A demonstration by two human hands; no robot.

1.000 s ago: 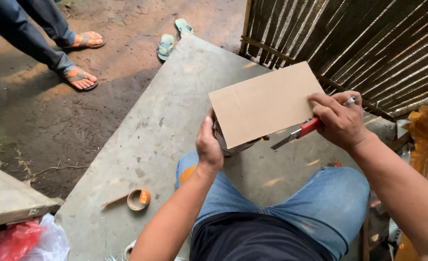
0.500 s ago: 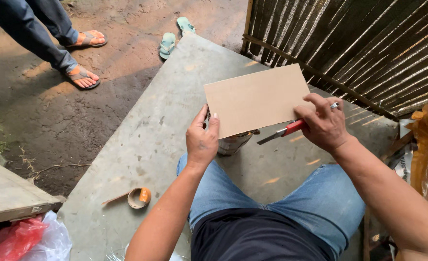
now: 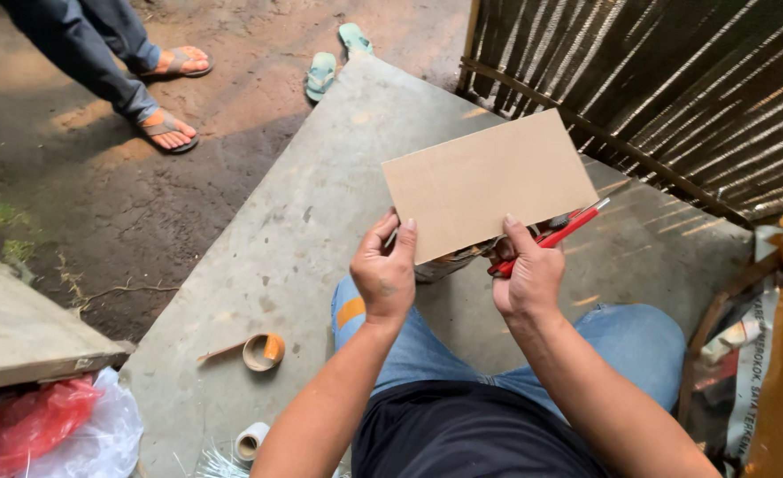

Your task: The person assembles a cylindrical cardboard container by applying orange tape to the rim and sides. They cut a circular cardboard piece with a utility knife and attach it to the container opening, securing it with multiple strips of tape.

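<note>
Hands — left, right — grip cardboard sheet; right seemingly clamps red cutter too.

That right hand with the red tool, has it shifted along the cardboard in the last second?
Yes. The right hand has slid from the cardboard sheet's right end to its lower edge, closer to the left hand, still gripping the red-handled cutter.

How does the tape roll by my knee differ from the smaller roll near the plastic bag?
The tape roll is brownish with an orange side and a loose strip trailing left; the smaller roll is white, with no tail visible. The tape roll is wider and lies on bare concrete; the smaller roll sits at the slab's near edge. Both show an open core.
</note>
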